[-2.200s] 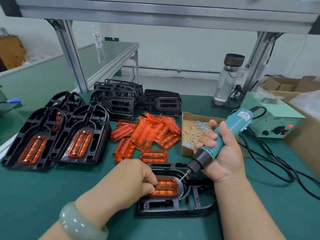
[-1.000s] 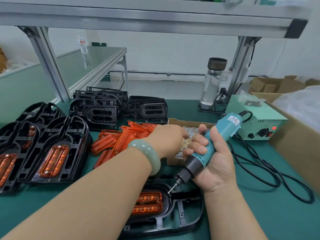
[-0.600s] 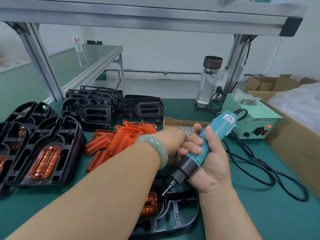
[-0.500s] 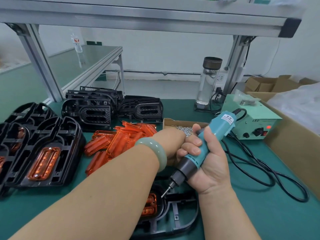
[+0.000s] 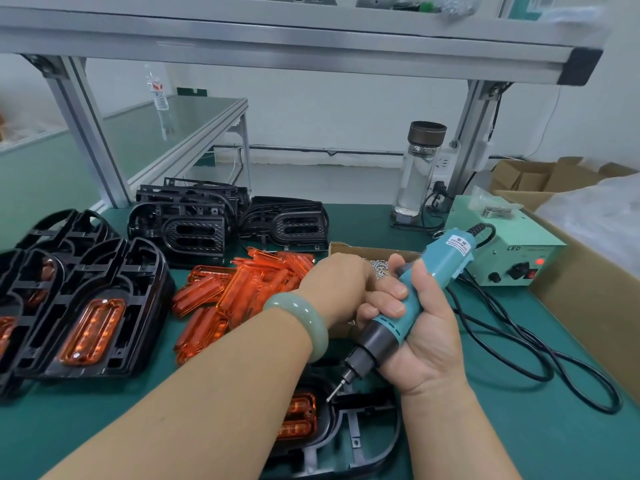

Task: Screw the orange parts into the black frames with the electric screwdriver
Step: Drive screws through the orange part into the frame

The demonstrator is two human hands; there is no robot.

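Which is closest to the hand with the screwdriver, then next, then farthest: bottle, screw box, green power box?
1. Screw box, just behind the right hand.
2. Green power box, back right.
3. Glass bottle, far back.

Filled frames (image 5: pixel 104 323) left; loose parts pile (image 5: pixel 242 289) centre; screw box (image 5: pixel 349 249) right of pile; power supply (image 5: pixel 512 258) further right.

Bare mat (image 5: pixel 502 441) lies open right of the near frame (image 5: pixel 360 445), hemmed by a looping cable (image 5: pixel 540 377) and a cardboard wall (image 5: pixel 588 323). Leftward, orange parts (image 5: pixel 249 292) and finished frames (image 5: pixel 138 289) crowd it. A forearm (image 5: pixel 214 393) and the screwdriver (image 5: pixel 443 265) cross above the near frame.
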